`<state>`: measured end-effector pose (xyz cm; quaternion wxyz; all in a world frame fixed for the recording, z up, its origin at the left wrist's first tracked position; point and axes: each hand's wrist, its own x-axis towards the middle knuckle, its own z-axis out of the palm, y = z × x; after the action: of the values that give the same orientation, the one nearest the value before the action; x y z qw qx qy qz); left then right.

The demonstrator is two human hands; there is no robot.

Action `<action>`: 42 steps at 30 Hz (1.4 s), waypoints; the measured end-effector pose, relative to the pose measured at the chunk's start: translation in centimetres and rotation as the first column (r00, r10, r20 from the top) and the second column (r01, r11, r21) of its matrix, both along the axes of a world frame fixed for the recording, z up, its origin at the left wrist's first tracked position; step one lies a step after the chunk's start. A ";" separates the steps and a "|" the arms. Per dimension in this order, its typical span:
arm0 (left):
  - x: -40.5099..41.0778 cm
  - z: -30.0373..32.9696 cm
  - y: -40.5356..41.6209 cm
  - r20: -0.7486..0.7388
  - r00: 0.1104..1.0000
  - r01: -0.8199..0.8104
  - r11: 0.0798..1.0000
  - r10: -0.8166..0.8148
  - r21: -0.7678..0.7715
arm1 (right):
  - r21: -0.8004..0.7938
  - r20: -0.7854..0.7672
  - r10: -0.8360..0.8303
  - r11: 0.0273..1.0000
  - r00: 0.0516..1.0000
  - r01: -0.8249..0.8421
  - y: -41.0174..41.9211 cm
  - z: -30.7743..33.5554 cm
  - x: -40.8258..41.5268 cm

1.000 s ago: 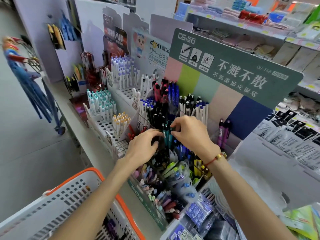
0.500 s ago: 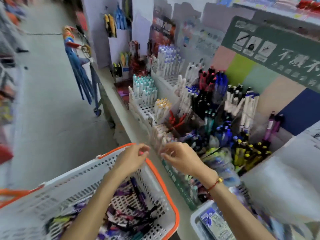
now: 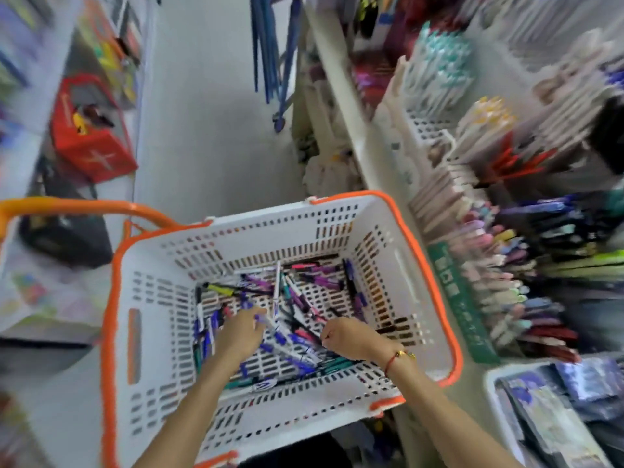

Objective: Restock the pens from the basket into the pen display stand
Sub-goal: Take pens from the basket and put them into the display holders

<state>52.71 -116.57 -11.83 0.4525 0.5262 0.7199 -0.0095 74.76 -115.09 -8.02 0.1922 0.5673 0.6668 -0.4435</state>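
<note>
A white basket with an orange rim [image 3: 417,243] stands in front of me, with several loose pens [image 3: 304,292] in purple, blue, pink and teal on its floor. Both my hands are down inside it. My left hand [image 3: 238,336] pinches a blue and white pen [image 3: 270,324] at its fingertips. My right hand [image 3: 349,336] has its fingers curled low over the pens, and I cannot tell whether it holds one. The pen display stand [image 3: 506,265] stands to the right, blurred and packed with coloured pens.
The shelf edge [image 3: 341,96] runs up the right side beside the basket. A white tray of packaged goods [image 3: 540,417] sits at the lower right. A red box [image 3: 91,140] stands on the left, and a blue cart [image 3: 277,62] across the grey aisle floor.
My view has swung from the display stand down to the basket. Both hands left the stand's pens, crossed the basket rim and now reach among the pens on its floor.
</note>
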 end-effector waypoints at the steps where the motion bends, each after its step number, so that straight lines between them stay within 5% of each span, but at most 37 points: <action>1: -0.5 -1.2 -0.9 -0.003 1.000 0.019 0.998 -0.019 -0.057 | -0.022 0.019 0.025 0.999 1.000 -0.025 0.2 -0.7 -0.6; 5: -2.2 -4.6 -3.6 -0.084 0.995 0.042 0.984 -0.057 -0.171 | -0.021 0.116 0.174 0.985 0.978 -0.173 0.6 -4.6 -3.1; 12: -5.2 -7.6 -5.3 -0.315 0.947 -0.073 0.997 0.063 -0.019 | 0.273 0.276 0.385 0.847 0.881 -0.455 -0.5 -9.0 -7.4; 16: -5.3 -7.7 -3.2 -0.366 0.903 -0.191 0.973 0.225 0.128 | 0.406 0.265 0.285 0.834 0.921 -0.374 0.3 -10.4 -9.5; 23: -4.9 -10.2 -1.2 -0.612 0.779 0.040 0.985 -0.135 -0.166 | 0.376 0.460 0.301 0.786 0.835 -0.491 0.9 -12.9 -11.4; 27: -4.4 -9.4 -1.4 -0.593 0.776 0.109 0.972 -0.213 -0.206 | 0.434 0.530 0.355 0.666 0.770 -0.607 1.0 -12.6 -11.9; 31: -3.4 -9.0 -1.1 -0.576 0.783 0.121 0.966 -0.235 -0.230 | 0.364 0.385 0.367 0.783 0.847 -0.504 0.3 -12.8 -12.9; 36: -3.9 -9.7 -1.5 -0.477 0.878 -0.032 0.992 -0.030 -0.122 | 0.351 0.316 0.418 0.782 0.852 -0.514 -0.3 -12.9 -13.0; 42: -3.3 -10.8 -1.2 -0.160 0.980 -0.136 0.985 0.118 -0.104 | 0.312 0.274 0.486 0.772 0.830 -0.555 -0.6 -12.8 -12.3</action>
<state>49.38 -117.77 -22.60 0.4250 0.4500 0.7830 -0.0624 62.41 -115.69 -20.80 0.2533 0.4229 0.8506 -0.1831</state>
